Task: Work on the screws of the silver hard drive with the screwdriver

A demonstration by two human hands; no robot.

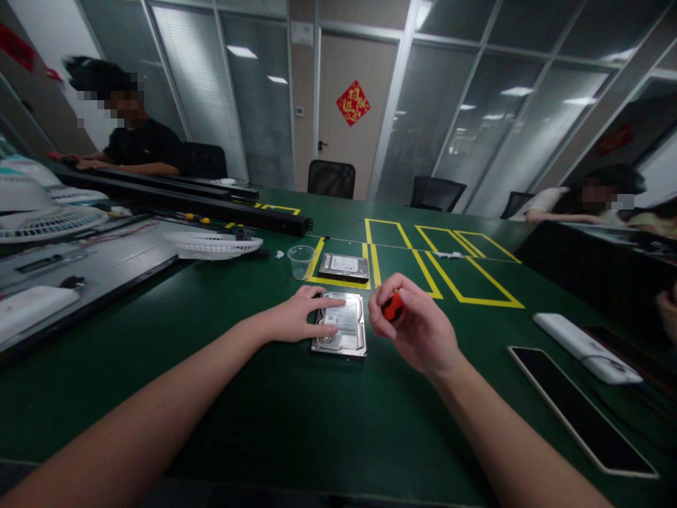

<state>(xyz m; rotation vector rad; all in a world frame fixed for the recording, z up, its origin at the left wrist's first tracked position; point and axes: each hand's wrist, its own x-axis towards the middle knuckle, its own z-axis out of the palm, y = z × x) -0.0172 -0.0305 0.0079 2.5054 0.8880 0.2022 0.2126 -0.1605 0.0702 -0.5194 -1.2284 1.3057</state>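
A silver hard drive (346, 331) lies flat on the green table (296, 409) in front of me. My left hand (304, 315) rests on its left side, fingers stretched flat across the top. My right hand (415, 326) hovers just right of the drive, fingers closed round a red and black tool handle (393, 307), likely a screwdriver. A second hard drive (344, 267) sits farther back inside a yellow taped square, with a clear plastic cup (300, 261) to its left.
Yellow taped boxes (449, 271) mark the table beyond. A white fan grille (212, 245) and a long black bar (222, 208) lie at left. A phone (579, 409) and a white device (584, 346) lie at right. Two other people sit at far left and right.
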